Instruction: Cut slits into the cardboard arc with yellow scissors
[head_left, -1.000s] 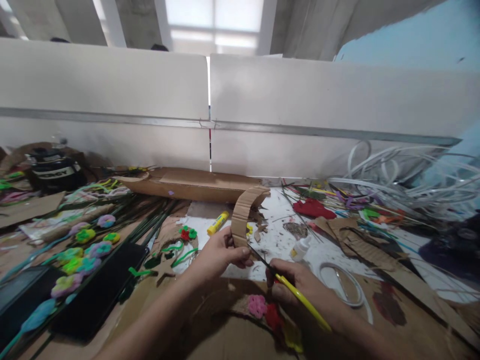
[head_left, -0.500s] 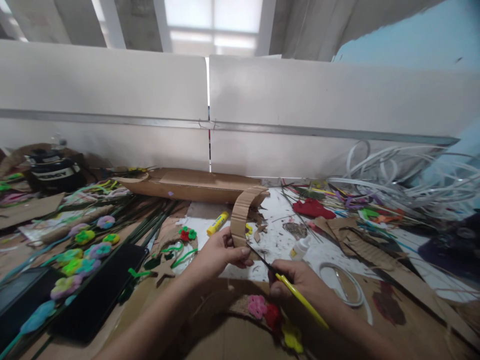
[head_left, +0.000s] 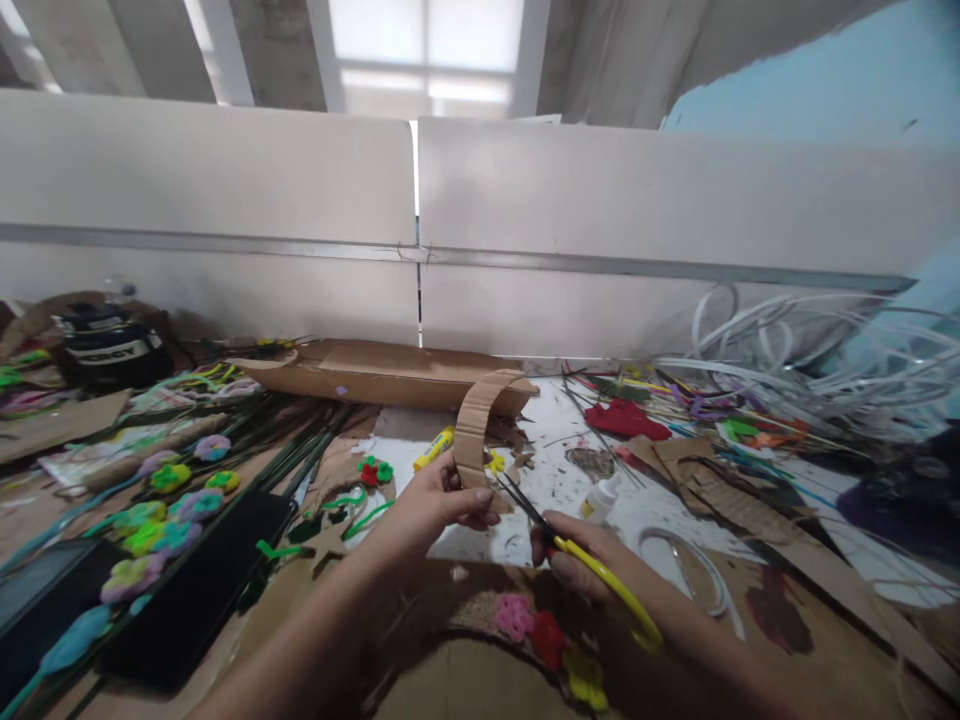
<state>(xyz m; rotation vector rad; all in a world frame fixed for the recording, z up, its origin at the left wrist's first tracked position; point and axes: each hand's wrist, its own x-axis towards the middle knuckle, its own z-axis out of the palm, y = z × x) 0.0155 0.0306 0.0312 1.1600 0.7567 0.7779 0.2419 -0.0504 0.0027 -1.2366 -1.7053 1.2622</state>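
Observation:
A curved strip of corrugated cardboard (head_left: 474,428) rises from my left hand (head_left: 450,497), whose thumb and fingers pinch its lower end. My right hand (head_left: 581,555) grips yellow-handled scissors (head_left: 611,590), their dark blades slightly apart and pointing toward the strip's lower edge. The tips lie just right of my left fingers. Below both hands rests a cardboard ring (head_left: 480,612) carrying a pink flower (head_left: 514,616), a red flower (head_left: 549,640) and a yellow flower (head_left: 585,677). A yellow glue stick (head_left: 433,449) lies behind my left hand.
A long cardboard box (head_left: 382,375) stands at the back. A white glue bottle (head_left: 600,498) lies right of the scissors. Coiled white tubing (head_left: 795,350) heaps at the far right. Fuzzy flowers (head_left: 146,530) and a black tray-like object (head_left: 199,590) are at left.
The scissors have pulled slightly away from the strip and their blades show more. The strip has tilted a little and shifted left with my left hand.

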